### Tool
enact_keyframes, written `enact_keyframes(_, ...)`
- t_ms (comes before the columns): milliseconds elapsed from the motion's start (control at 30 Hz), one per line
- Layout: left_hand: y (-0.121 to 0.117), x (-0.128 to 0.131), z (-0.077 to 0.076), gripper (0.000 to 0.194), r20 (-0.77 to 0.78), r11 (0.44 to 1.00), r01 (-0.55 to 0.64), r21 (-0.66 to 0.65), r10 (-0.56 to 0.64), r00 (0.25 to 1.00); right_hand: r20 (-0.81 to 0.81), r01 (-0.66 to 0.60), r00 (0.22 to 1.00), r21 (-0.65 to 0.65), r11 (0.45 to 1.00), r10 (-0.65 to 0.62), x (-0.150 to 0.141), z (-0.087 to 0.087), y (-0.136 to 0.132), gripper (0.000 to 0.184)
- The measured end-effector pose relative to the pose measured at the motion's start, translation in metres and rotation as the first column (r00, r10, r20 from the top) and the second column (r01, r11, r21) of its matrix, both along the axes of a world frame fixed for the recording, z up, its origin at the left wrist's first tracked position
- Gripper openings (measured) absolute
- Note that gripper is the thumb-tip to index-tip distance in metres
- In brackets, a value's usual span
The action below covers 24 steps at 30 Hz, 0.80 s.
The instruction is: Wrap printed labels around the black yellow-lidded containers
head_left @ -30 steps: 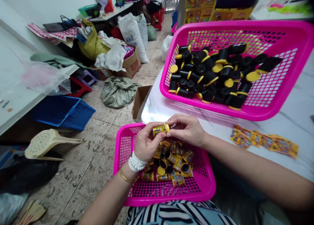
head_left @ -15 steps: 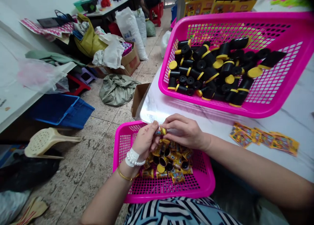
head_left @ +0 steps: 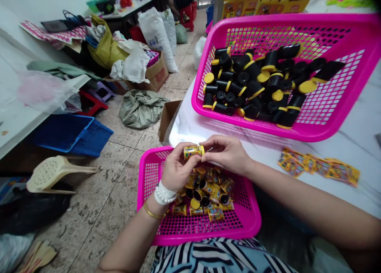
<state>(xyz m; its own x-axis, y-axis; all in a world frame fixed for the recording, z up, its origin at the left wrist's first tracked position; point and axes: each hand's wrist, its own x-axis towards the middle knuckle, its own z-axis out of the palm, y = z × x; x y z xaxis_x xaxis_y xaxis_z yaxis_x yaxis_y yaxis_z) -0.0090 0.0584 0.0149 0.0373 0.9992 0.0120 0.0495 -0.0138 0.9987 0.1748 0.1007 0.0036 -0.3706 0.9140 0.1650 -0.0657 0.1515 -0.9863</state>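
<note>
Left hand (head_left: 175,169) curls round a tube (head_left: 191,151), best held steady; right hand (head_left: 224,153), nearly closed, pinches its yellow cap (head_left: 203,150) (by the left thumb).

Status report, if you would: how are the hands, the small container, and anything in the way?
Left hand gripping yellow container. Right hand at its cap. Lower pink basket beneath; nothing visibly blocking either hand.

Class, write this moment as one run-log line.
Left hand: holding printed canister | Right hand: at its yellow cap | Below: pink basket, more canisters | Table: yellow printed wrappers
</note>
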Motion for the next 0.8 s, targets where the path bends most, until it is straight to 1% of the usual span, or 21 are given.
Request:
enact_keyframes(33,0.001,0.000,0.001,0.024,-0.057,0.999,0.012,0.041,-0.010,0.998,-0.045,-0.027,0.999,-0.117,0.993,0.022,0.000,0.000,0.000,0.034)
enact_keyframes(67,0.001,-0.001,0.002,0.024,-0.100,0.997,0.032,0.068,-0.025,0.995,-0.075,-0.059,0.996,-0.202,0.978,0.044,0.000,0.000,0.001,0.035)
enact_keyframes(100,0.002,-0.002,0.002,0.024,-0.132,0.995,0.050,0.083,-0.039,0.991,-0.093,-0.088,0.993,-0.253,0.964,0.066,0.000,0.000,0.002,0.034)
enact_keyframes(133,0.003,-0.003,0.002,0.025,-0.150,0.994,0.059,0.091,-0.045,0.988,-0.098,-0.105,0.992,-0.270,0.957,0.081,0.000,0.000,0.003,0.033)
enact_keyframes(167,0.003,-0.005,0.001,0.027,-0.150,0.995,0.059,0.086,-0.045,0.988,-0.095,-0.103,0.992,-0.254,0.962,0.081,0.000,-0.001,0.004,0.032)
enact_keyframes(200,0.003,-0.007,-0.001,0.032,-0.127,0.997,0.055,0.059,-0.047,0.991,-0.077,-0.085,0.995,-0.204,0.975,0.070,0.000,-0.001,0.005,0.031)
enact_keyframes(267,0.003,-0.010,-0.005,0.038,-0.002,0.997,0.056,-0.055,-0.056,0.998,-0.012,-0.019,1.000,-0.021,1.000,0.019,0.000,-0.002,0.006,0.031)
enact_keyframes(333,0.001,-0.011,-0.009,0.039,0.159,0.977,0.087,-0.192,-0.056,0.986,0.053,0.014,0.998,0.164,0.986,-0.023,0.000,-0.003,0.006,0.029)
enact_keyframes(367,0.000,-0.011,-0.010,0.039,0.212,0.966,0.103,-0.236,-0.052,0.976,0.077,0.010,0.997,0.212,0.977,-0.027,0.000,-0.003,0.005,0.028)
enact_keyframes(400,0.000,-0.009,-0.011,0.038,0.233,0.962,0.105,-0.252,-0.045,0.971,0.085,0.006,0.996,0.216,0.976,-0.025,0.000,-0.003,0.005,0.028)
enact_keyframes(433,0.000,-0.007,-0.010,0.035,0.221,0.966,0.087,-0.242,-0.033,0.975,0.071,0.008,0.997,0.177,0.984,-0.021,0.000,-0.002,0.004,0.028)
enact_keyframes(500,0.001,-0.001,-0.008,0.028,0.145,0.986,0.025,-0.166,0.000,0.989,0.008,0.011,1.000,0.013,1.000,-0.011,-0.001,-0.001,0.003,0.030)
enact_keyframes(533,0.003,0.003,-0.007,0.028,0.115,0.993,-0.002,-0.116,0.015,0.993,-0.030,0.004,1.000,-0.084,0.996,-0.007,-0.001,0.000,0.003,0.030)
enact_keyframes(600,0.007,0.008,-0.005,0.027,0.094,0.999,-0.022,-0.036,0.025,0.995,-0.087,-0.033,0.996,-0.233,0.972,0.013,-0.001,0.002,0.003,0.031)
enact_keyframes(633,0.009,0.009,-0.005,0.026,0.102,1.000,-0.008,-0.013,0.010,0.995,-0.098,-0.047,0.995,-0.268,0.962,0.021,0.000,0.003,0.004,0.031)
enact_keyframes(700,0.013,0.007,-0.006,0.031,0.133,0.998,0.056,0.001,-0.056,0.990,-0.088,-0.040,0.996,-0.261,0.965,0.018,0.001,0.003,0.005,0.030)
enact_keyframes(733,0.013,0.004,-0.008,0.037,0.153,0.995,0.103,-0.007,-0.100,0.983,-0.069,-0.019,0.998,-0.216,0.976,0.004,0.001,0.003,0.005,0.030)
enact_keyframes(800,0.013,-0.004,-0.012,0.048,0.208,0.982,0.182,-0.057,-0.167,0.964,-0.013,0.030,0.999,-0.056,0.998,-0.031,0.002,0.001,0.006,0.030)
